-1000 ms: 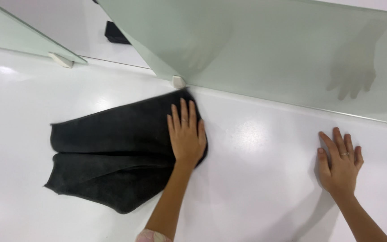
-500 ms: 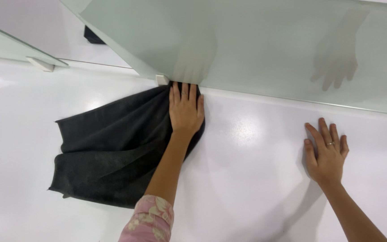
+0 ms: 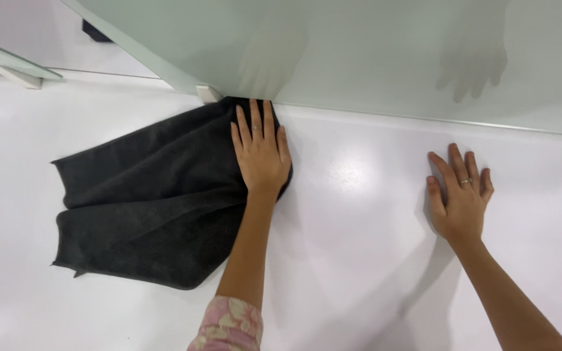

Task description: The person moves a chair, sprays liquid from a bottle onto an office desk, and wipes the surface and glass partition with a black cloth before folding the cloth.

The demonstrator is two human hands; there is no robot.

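Observation:
A dark grey cloth (image 3: 144, 195) lies spread on a glossy white surface (image 3: 352, 260). My left hand (image 3: 260, 153) presses flat on the cloth's right end, fingers together, with the fingertips touching the bottom edge of a frosted glass panel (image 3: 372, 52). Off to the right, my right hand (image 3: 460, 195) rests flat on the bare white surface with fingers spread, a ring on one finger, holding nothing. A pink floral sleeve (image 3: 229, 325) shows at the bottom edge.
The frosted glass panel runs along the back and reflects both hands. A small white bracket (image 3: 208, 94) holds its corner beside the cloth. A second glass pane with another bracket (image 3: 17, 77) stands at the far left.
My left hand has pushed the cloth farther away, up against the glass panel's bottom edge. My right hand stays flat on the surface.

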